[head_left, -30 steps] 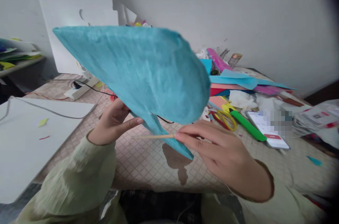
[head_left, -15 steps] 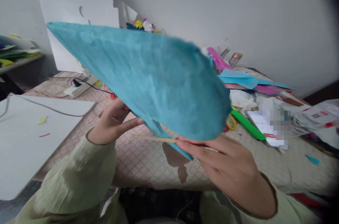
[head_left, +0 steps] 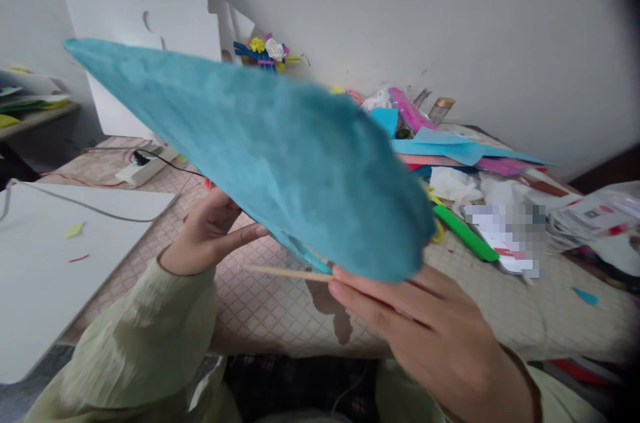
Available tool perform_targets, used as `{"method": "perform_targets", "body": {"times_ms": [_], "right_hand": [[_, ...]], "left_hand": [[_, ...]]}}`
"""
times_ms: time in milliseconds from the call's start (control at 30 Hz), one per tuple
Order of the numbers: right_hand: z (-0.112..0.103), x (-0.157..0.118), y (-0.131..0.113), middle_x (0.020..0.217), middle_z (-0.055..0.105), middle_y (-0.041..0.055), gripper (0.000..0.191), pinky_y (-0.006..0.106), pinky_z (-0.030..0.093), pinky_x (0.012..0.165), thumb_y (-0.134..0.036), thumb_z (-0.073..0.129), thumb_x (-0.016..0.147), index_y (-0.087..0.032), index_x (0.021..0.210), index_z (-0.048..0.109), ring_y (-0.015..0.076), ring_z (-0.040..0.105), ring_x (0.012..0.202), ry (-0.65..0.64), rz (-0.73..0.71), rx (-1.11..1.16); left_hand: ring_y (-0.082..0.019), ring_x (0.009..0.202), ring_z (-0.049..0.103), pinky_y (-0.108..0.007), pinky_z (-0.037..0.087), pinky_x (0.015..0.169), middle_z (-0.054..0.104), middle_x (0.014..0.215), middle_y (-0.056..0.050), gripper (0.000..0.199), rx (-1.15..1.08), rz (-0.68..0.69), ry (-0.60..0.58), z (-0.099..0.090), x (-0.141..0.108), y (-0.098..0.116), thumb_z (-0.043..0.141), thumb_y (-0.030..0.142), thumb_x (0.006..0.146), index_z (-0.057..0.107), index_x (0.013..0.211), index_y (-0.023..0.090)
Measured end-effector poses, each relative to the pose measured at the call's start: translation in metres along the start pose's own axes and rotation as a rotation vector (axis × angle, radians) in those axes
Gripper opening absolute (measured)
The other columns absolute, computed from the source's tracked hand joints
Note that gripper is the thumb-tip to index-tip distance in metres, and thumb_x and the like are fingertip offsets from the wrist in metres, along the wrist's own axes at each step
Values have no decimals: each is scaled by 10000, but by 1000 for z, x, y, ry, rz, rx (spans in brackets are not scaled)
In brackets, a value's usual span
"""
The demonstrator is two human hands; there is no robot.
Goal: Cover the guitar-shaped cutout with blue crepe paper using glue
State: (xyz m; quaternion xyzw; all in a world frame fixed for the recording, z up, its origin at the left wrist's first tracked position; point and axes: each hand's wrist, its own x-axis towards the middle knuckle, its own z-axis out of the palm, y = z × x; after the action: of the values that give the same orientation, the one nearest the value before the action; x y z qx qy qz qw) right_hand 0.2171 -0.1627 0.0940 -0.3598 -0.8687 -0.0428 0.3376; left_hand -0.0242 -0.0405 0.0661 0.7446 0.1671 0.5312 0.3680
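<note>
A large blue paper piece, shaped like a leaf or wing, is held tilted above the table. Its narrow tip points to the far left and its rounded end lies at the right. My left hand is closed on its lower left edge, thumb in front, the other fingers partly hidden behind. My right hand is under the rounded end, pinching a thin wooden stick that points left. A narrow blue strip beneath the paper reaches the right fingertips, and part of this hand is covered by the paper.
A white board lies at the left, near a power strip. To the right are a green-handled tool, a phone, crumpled white tissue and coloured paper sheets. Paper flowers stand behind, by the wall.
The blue paper has tilted, its rounded end lower and its tip further left. Its narrow strip underneath now shows less. Both hands keep their hold.
</note>
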Motion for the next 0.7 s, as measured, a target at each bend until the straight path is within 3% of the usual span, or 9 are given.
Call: {"method": "perform_targets", "body": {"times_ms": [100,233,467,700], "right_hand": [[-2,-2,1,1043,675,20,256,314,538,694,-117,503,848,-185,1063,623,158,611,818,-15,-39,-51],[-7,-3,4,1010,684,15,248,308,537,721,-127,511,843,-211,1042,633,158,615,842,21,7,-33],[-27,-8,17,1004,668,60,328,264,501,821,-42,435,812,-161,1062,611,163,600,927,27,39,-157],[-24,-16,28,1038,633,12,344,243,447,887,-45,449,817,-214,1084,587,137,576,957,-7,106,-277]], "left_hand": [[-155,794,597,-257,505,691,645,794,-36,256,-44,24,-76,-1,2,4,676,125,692,595,933,161],[-131,745,591,-233,502,654,643,789,-17,230,-87,-64,-4,0,1,9,635,54,708,600,907,165],[-126,743,590,-221,515,643,636,778,-14,278,-77,-44,7,0,-2,7,633,33,701,588,940,167],[-132,776,593,-238,528,675,628,791,-16,316,-62,-41,39,1,-3,5,617,-8,691,591,959,159]]}}
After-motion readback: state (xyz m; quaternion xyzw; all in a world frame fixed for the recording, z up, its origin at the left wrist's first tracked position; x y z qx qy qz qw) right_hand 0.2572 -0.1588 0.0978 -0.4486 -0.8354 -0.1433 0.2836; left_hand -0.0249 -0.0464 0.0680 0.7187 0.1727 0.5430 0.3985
